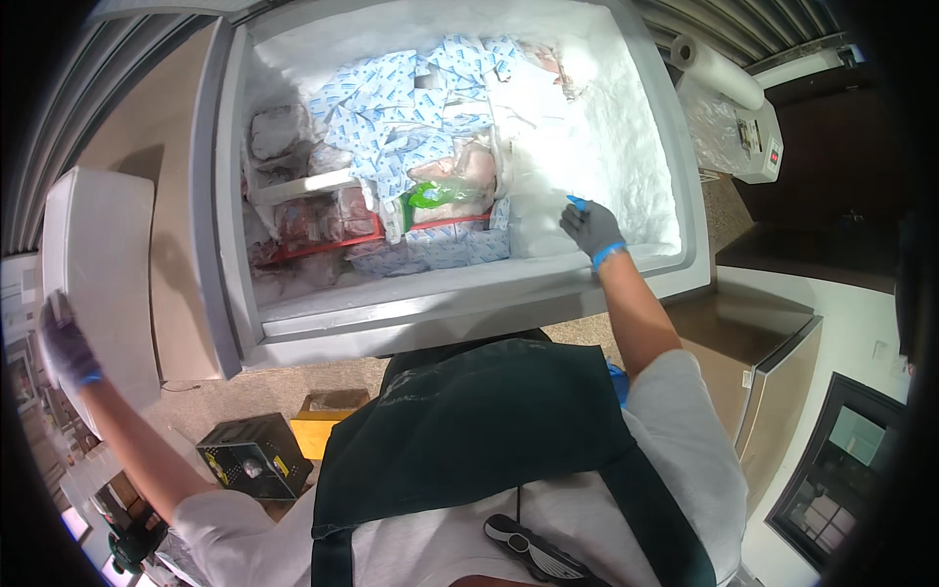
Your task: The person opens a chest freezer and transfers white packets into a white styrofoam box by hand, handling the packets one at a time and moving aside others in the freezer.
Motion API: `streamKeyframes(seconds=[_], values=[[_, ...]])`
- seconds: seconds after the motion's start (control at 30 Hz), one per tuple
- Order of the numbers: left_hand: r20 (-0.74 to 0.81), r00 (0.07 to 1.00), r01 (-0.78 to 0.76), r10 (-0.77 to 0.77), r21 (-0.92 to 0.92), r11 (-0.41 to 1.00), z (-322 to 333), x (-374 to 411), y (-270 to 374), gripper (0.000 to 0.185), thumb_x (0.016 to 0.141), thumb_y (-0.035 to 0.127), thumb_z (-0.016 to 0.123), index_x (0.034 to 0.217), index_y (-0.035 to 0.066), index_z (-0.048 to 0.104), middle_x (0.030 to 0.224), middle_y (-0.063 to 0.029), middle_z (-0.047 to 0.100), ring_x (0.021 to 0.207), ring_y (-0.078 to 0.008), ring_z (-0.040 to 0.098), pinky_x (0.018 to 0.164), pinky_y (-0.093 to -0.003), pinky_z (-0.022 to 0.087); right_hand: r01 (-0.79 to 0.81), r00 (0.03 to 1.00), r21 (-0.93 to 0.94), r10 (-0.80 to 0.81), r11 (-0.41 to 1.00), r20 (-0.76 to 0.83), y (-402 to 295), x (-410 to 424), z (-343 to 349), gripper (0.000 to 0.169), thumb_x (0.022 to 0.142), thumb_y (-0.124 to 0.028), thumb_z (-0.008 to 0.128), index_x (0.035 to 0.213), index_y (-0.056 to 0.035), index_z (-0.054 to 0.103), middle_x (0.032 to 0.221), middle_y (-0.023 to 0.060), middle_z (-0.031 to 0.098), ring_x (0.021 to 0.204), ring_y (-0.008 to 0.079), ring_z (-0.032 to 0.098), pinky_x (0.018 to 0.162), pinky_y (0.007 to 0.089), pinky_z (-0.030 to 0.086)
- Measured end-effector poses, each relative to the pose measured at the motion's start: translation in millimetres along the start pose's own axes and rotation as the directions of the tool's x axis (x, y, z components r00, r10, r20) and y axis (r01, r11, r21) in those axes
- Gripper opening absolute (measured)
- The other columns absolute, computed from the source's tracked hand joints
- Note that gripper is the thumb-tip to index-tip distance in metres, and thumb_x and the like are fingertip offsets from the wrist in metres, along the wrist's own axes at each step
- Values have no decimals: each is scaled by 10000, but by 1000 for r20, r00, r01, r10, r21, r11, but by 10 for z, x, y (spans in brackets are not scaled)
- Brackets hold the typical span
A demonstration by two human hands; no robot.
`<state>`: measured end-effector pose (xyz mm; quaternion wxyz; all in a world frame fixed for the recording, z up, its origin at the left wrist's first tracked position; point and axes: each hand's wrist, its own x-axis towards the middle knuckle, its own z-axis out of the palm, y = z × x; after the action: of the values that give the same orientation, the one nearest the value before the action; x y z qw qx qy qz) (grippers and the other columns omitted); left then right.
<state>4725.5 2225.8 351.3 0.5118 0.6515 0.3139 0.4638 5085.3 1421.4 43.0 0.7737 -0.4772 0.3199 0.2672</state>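
Note:
My right hand (593, 227), in a grey glove with a blue cuff, is over the right part of an open chest freezer (440, 330). A small blue object (576, 202) shows between its fingers; most of it is hidden, so its kind is unclear. To the left of the hand lie blue-and-white printed ice packs (378, 99), packaged meat (469, 172) in clear and green plastic, and a red crate (337, 248) holding wrapped meat. At the far left my gloved left hand (70, 337) touches the edge of a white appliance (103, 264); its grip is blurred.
Thick frost (623, 110) coats the freezer's right wall. A black crate (257, 455) and a yellow box (315, 433) stand on the floor behind me. On the right are a vacuum sealer-like machine (759, 147) with a plastic roll (719, 73), and a steel cabinet (777, 389).

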Motion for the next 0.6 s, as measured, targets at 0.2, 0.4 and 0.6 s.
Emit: streamKeyframes(seconds=[0.2, 0.4, 0.6], values=[[605, 789, -182, -111, 403, 897, 2235, -3657, -1024, 551, 814, 5, 625, 1323, 18, 416, 1238, -114, 516, 1127, -220, 511, 995, -361, 407, -101, 887, 48, 112, 994, -448, 424, 1250, -361, 211, 903, -203, 420, 946, -27, 528, 912, 152, 591, 882, 345, 596, 839, 547, 475], [671, 741, -572, -21, 648, 503, 2896, -4796, -1069, 418, 861, 267, 430, 1175, 16, 546, 1082, -192, 574, 1047, -372, 527, 1006, -513, 315, -195, 769, 380, 382, 904, -513, 1153, 2199, -863, 346, 851, -344, 488, 1090, -94, 489, 1041, 159, 567, 989, 345, 551, 876, 528, 429], [618, 781, -512, -93, 718, 471, 2935, -4804, -1022, 387, 878, 277, 438, 1123, 13, 579, 1084, -191, 582, 1036, -376, 523, 976, -487, 342, -32, 913, 552, 249, 834, -323, 1392, 2115, -553, 516, 835, -510, 526, 1208, -160, 462, 1230, 96, 474, 1143, 285, 450, 917, 503, 379]])
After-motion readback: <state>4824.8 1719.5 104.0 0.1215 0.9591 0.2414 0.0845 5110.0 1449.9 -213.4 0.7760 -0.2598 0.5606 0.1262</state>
